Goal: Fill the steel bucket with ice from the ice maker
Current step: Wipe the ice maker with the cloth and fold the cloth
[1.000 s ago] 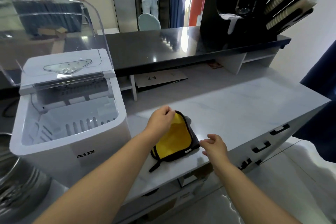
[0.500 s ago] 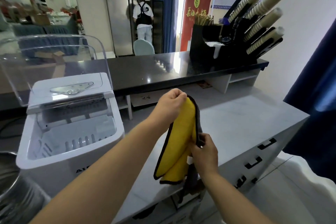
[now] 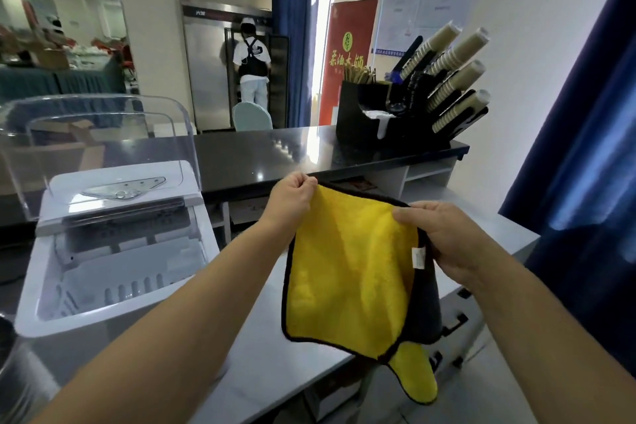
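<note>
Holding cloth (image 3: 351, 268) up off counter (image 3: 275, 358) with both hands, spread nearly flat, yellow side to camera, black trim round the edge. Pinching top left corner with left hand (image 3: 292, 198): thumb pressed against index, other fingers curled in. Gripping right edge with right hand (image 3: 447, 237): thumb on the yellow face, fingers curled behind on the grey back, just above white tag (image 3: 418, 257). Hands apart now, left a bit higher. Half a second ago close together, left above right, with cloth hanging doubled in a narrow bunch between them. A second ago cloth lying folded on counter, left hand on it, right just beside. Lower right corner flopped over now, grey back showing, yellow tip dangling below the rest. Both forearms bare, reaching in from the bottom. At left on counter, ice maker (image 3: 113, 286), untouched, same spot as before, clear lid (image 3: 96, 134) tipped up and back, inside open to view, contents hard to tell. At far lower left beside it, only a blurred steel edge of bucket (image 3: 17, 382), less of it than before, well apart from both hands. View tilted higher than earlier. Behind: dark bar top (image 3: 275, 155) with black cup rack (image 3: 413, 124) holding slanted cup stacks, blue curtain (image 3: 585, 182) at right, person (image 3: 253, 62) in apron at steel fridge (image 3: 206, 72) in back, facing away.
</note>
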The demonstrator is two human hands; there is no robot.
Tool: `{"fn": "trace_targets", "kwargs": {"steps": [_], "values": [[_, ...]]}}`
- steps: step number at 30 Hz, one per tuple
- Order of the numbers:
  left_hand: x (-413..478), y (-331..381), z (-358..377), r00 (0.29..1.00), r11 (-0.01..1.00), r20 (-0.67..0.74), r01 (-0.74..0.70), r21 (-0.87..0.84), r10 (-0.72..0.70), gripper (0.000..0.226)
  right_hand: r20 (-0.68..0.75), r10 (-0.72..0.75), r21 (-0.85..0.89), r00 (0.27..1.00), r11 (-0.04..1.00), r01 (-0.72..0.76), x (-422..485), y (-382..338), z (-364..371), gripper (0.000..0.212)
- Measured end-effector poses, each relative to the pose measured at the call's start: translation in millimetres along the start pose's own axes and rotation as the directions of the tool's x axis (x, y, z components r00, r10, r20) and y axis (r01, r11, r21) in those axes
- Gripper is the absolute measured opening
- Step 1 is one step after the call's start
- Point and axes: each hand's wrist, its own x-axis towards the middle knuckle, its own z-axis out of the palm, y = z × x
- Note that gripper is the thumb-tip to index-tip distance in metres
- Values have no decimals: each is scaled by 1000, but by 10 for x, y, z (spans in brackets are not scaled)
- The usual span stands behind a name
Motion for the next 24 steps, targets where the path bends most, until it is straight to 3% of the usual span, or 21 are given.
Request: {"fn": "trace_targets", "kwargs": {"steps": [3,6,8,10,12,17,21,24], "values": [[-73,-104,62,998,997,-55,30,72,-26,16,-21,18,90,1000,996,-16,-21,-67,-43,14],[-378,-234,144,983,987,-102,-145,71,152,15,-54,32,134,998,991,-25,-7,-86,-64,12],[-652,-357,230,975,977,81,-210,47,206,17,-66,18,148,998,989,-8,2,-96,-44,12],[-864,-470,308,946,990,297,-139,0,132,35,-73,-4,163,997,987,16,9,-106,-11,12],[-965,-590,355,914,998,402,-40,-58,60,54,-108,-16,149,994,988,32,6,-111,23,11],[-935,-760,273,951,999,308,-38,6,35,25,-204,-68,59,977,995,82,-4,-66,80,9],[-906,-797,103,942,997,335,-23,72,-3,18,-320,-150,-12,935,988,154,-21,-28,93,29],[-865,-791,33,941,986,338,-26,163,-31,10,-350,-219,-78,911,976,205,-28,-4,104,29]]}}
